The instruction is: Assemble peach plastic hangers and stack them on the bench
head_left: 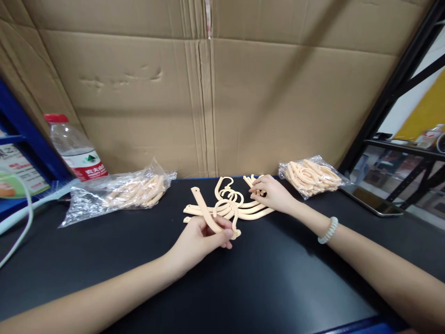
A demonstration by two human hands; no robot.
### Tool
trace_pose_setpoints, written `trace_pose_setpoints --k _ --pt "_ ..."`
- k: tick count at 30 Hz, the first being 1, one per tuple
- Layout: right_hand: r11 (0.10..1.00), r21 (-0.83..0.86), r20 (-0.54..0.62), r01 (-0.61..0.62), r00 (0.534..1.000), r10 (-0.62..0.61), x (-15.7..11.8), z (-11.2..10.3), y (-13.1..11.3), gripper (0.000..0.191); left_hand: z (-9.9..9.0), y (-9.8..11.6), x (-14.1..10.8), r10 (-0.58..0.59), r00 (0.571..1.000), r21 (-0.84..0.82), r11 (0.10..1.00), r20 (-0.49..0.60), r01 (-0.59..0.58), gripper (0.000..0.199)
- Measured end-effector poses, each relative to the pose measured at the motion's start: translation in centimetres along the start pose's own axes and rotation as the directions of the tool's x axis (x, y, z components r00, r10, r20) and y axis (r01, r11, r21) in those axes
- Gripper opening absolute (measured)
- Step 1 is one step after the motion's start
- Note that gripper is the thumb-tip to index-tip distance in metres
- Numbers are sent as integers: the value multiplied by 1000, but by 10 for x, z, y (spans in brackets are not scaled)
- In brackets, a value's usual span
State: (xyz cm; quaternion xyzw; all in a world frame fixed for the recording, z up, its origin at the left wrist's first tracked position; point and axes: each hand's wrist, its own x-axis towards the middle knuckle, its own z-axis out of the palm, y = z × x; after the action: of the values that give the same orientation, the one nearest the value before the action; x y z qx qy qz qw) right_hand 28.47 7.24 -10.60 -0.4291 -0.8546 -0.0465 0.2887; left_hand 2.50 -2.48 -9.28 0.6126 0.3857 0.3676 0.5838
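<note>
1. The left hand (194, 241) pinches a hanger part (201, 202) between thumb and fingers. It holds it low down, close to where the hook starts. That looks like a good spot, because the long arm and the hook both stick out free.
2. The right hand (276, 194) is at the loose pieces (249, 181) near the back of the table (278, 278). Its fingers bend down over them. I cannot tell if they pinch one or only touch.
3. The loose pieces are in a small bunch, maybe so that one hand can get to them easily.
4. The flat hangers (255, 215) lie just past the left hand, on top of each other. Their hooks cross in the middle. Stacked like this, they seem to take up less room.
5. One clear bag (86, 199) is on the left and another plastic bag (309, 176) is on the right. Both have more pieces in them. Maybe they are at the sides to leave the middle free for the hands.
6. The hanger part is up in the left hand, over the front of the flat hangers. It is light peach and looks smooth, like plastic. Its arm is long and a bit bent, with a tiny hole at the far end. Its hook is round like a candy cane.
</note>
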Motion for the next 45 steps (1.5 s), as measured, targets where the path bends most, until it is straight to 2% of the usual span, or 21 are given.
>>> trace_pose_setpoints --k 7,12,14,17,20,24,28,30,33,37,41,45 --pt "999 39 24 -5 1000 4 5 -1 -11 14 3 3 -1 -2 1000 4 1000 -13 2 22" --pt "992 112 -110 -55 992 67 5 -5 -15 16 3 4 -2 -13 1000 -15 1000 -28 13 21" --pt "978 185 -213 -101 967 140 5 -11 -16 18 3 4 -2 -18 999 -28 999 -40 17 20" --pt "927 340 -341 -156 898 276 4 -22 -22 19 3 5 -3 -31 997 -51 998 -70 28 21" --pt "859 478 -369 -187 844 389 0 -29 -33 20 3 4 -3 -31 997 -80 997 -77 25 23" --pt "721 671 -315 -171 815 486 -8 -34 -49 22 2 3 -2 -17 997 -108 994 -74 9 25" --pt "603 788 -259 -124 821 508 -14 -43 -63 23 1 1 -2 -16 996 -110 994 -91 6 25" --pt "523 841 -191 -137 830 524 -16 -48 -72 26 1 1 -2 -10 995 -97 995 -98 1 25" --pt "344 916 -19 -207 834 551 -20 -52 -88 32 1 2 -3 -6 994 -74 997 -106 -1 24" --pt "99 952 197 -288 829 524 -25 -48 -106 34 1 2 -3 -12 995 -74 997 -99 5 26" --pt "-55 948 293 -313 795 531 -30 -36 -112 31 -1 2 -2 -14 998 -48 999 -63 11 25" --pt "-184 930 366 -317 775 516 -33 -25 -112 25 -2 3 -1 30 998 -3 1000 -56 -30 20"
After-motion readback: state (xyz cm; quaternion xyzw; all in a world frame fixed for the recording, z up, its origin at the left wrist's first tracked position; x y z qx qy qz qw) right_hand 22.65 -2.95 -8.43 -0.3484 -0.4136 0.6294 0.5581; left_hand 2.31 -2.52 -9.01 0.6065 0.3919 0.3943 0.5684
